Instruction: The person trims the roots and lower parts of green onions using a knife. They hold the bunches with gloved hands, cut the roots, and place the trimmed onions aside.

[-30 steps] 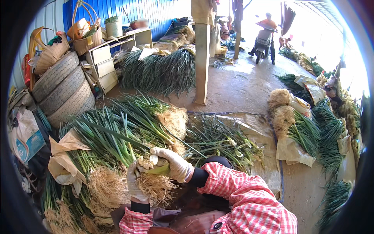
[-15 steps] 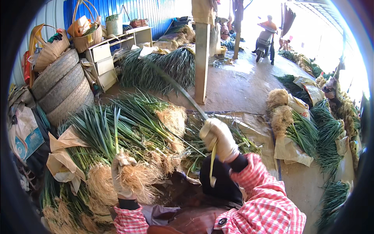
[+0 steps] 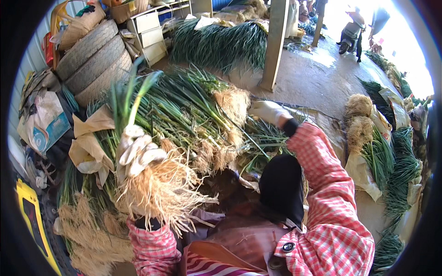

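My left hand (image 3: 138, 149), in a pale glove, is closed round a bunch of green onions (image 3: 168, 184). Their green leaves stand up above the fist and the long tan roots spread out below it, toward me. To the right and farther off, my gloved right hand (image 3: 268, 112) reaches over loose green leaves (image 3: 264, 138), fingers stretched to the left; no leaf shows in it. Between the hands lies a large heap of green onions (image 3: 179, 108), with pale root ends (image 3: 232, 108) facing right.
Stacked tyres (image 3: 96, 62) and a drawer cabinet (image 3: 151, 39) stand at the back left. A post (image 3: 275, 46) rises beyond my right hand. More onion bundles (image 3: 380, 149) lie along the right. Farther off, a person is beside a scooter (image 3: 352, 32). A yellow-edged object (image 3: 34, 221) is at the lower left.
The view has shifted left and down. My left hand has come nearer with its bunch. My right hand has reached farther away; the long leaf strip it held no longer shows in it.
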A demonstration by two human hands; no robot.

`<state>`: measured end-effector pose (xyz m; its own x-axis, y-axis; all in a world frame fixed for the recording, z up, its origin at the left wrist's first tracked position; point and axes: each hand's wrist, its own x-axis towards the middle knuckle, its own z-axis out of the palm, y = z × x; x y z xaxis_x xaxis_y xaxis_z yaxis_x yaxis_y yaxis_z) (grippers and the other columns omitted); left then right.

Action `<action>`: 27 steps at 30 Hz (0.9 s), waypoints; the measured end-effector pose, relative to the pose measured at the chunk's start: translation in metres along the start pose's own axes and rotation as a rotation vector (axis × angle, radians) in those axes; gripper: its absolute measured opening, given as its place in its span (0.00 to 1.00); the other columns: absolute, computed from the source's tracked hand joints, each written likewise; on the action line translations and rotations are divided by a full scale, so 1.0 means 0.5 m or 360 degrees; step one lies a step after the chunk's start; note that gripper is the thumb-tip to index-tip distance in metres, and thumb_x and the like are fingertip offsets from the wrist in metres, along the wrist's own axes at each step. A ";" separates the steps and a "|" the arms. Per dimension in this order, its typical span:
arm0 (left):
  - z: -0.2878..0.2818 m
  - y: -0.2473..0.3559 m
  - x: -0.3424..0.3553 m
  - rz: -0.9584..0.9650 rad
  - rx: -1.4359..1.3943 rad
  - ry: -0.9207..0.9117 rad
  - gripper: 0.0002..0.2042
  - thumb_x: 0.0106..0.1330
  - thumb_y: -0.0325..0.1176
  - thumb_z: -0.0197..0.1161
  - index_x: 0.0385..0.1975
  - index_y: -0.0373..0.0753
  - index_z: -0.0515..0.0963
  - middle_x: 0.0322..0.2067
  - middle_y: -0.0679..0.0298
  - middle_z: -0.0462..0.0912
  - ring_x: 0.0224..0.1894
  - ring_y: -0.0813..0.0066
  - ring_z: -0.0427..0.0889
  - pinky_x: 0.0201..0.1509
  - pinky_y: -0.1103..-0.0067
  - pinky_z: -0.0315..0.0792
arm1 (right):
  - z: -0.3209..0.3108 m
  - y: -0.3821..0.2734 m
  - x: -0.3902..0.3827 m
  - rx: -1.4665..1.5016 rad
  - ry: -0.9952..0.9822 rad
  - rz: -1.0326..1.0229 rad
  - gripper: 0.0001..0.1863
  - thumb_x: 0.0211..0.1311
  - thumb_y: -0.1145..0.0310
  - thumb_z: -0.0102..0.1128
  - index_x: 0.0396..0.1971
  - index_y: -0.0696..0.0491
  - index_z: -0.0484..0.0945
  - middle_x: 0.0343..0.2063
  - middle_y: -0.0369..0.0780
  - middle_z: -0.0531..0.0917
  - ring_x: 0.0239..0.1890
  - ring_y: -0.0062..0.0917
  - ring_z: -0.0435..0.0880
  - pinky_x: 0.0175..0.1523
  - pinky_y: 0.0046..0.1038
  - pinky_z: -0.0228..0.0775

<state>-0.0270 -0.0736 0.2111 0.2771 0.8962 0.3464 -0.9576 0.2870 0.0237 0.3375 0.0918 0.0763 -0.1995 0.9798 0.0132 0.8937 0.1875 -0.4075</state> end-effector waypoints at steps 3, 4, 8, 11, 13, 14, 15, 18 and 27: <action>-0.063 0.004 0.011 0.0026 0.0049 -0.0191 0.08 0.71 0.32 0.48 0.42 0.34 0.67 0.20 0.69 0.71 0.20 0.78 0.73 0.32 0.81 0.70 | 0.088 -0.001 0.114 -0.0341 -0.0142 -0.0106 0.18 0.57 0.54 0.53 0.41 0.48 0.81 0.40 0.40 0.83 0.41 0.35 0.82 0.46 0.34 0.73; -0.094 0.014 0.018 -0.0092 0.0167 -0.0128 0.08 0.70 0.32 0.50 0.42 0.35 0.67 0.21 0.70 0.71 0.20 0.78 0.73 0.33 0.81 0.71 | 0.125 0.009 0.151 -0.0281 -0.0187 0.0081 0.18 0.57 0.53 0.53 0.42 0.45 0.81 0.43 0.38 0.82 0.43 0.35 0.82 0.47 0.34 0.74; -0.193 -0.001 -0.005 0.0267 0.0990 0.0390 0.13 0.66 0.37 0.59 0.42 0.36 0.71 0.18 0.72 0.72 0.18 0.84 0.74 0.29 0.79 0.75 | 0.321 -0.033 0.217 -0.0526 -0.0549 0.0202 0.21 0.56 0.54 0.51 0.44 0.49 0.82 0.44 0.42 0.83 0.48 0.34 0.82 0.48 0.38 0.73; -0.290 0.007 -0.007 0.0076 0.0931 0.0621 0.16 0.67 0.36 0.57 0.49 0.35 0.68 0.20 0.72 0.72 0.24 0.83 0.72 0.36 0.79 0.70 | 0.435 0.037 0.229 -0.0671 -0.0610 0.0436 0.15 0.57 0.61 0.55 0.43 0.44 0.83 0.41 0.34 0.84 0.45 0.28 0.83 0.42 0.37 0.75; -0.323 0.015 0.003 -0.0087 0.1084 0.0573 0.19 0.66 0.33 0.57 0.54 0.31 0.68 0.19 0.71 0.72 0.23 0.79 0.72 0.38 0.74 0.71 | 0.458 0.049 0.252 -0.0566 -0.0562 0.0533 0.15 0.56 0.61 0.56 0.42 0.46 0.83 0.41 0.35 0.84 0.45 0.29 0.83 0.42 0.37 0.75; -0.328 0.011 0.000 -0.0095 0.1038 0.0629 0.19 0.66 0.33 0.57 0.53 0.30 0.69 0.19 0.71 0.72 0.23 0.79 0.72 0.37 0.74 0.72 | 0.463 0.061 0.261 -0.0535 -0.0506 0.0552 0.15 0.56 0.61 0.56 0.42 0.46 0.83 0.40 0.35 0.85 0.45 0.30 0.83 0.42 0.37 0.75; -0.314 -0.006 0.002 -0.0108 0.0985 0.0697 0.18 0.66 0.32 0.57 0.53 0.30 0.69 0.19 0.70 0.73 0.22 0.78 0.73 0.36 0.73 0.72 | 0.448 0.055 0.249 -0.0504 -0.0463 0.0575 0.15 0.55 0.61 0.56 0.41 0.46 0.83 0.40 0.35 0.85 0.44 0.30 0.83 0.42 0.37 0.75; -0.318 -0.014 0.015 -0.0051 0.0921 0.0779 0.16 0.66 0.31 0.57 0.50 0.28 0.71 0.17 0.68 0.73 0.19 0.74 0.73 0.35 0.71 0.72 | 0.437 0.069 0.250 -0.0435 -0.0385 0.0544 0.16 0.54 0.58 0.54 0.39 0.48 0.84 0.37 0.40 0.85 0.42 0.35 0.84 0.43 0.37 0.75; -0.334 -0.017 0.005 -0.0050 0.1092 0.0946 0.20 0.65 0.32 0.56 0.54 0.28 0.69 0.23 0.64 0.78 0.21 0.71 0.75 0.40 0.65 0.76 | 0.076 -0.100 0.163 0.0548 -0.0241 0.0388 0.22 0.58 0.46 0.57 0.25 0.51 0.85 0.16 0.36 0.79 0.20 0.23 0.75 0.29 0.28 0.69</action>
<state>-0.0048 -0.0171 0.0551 0.1163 0.9728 -0.2004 -0.7323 0.2203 0.6444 0.2611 0.1594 0.0630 -0.0793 0.9664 -0.2444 0.7414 -0.1067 -0.6625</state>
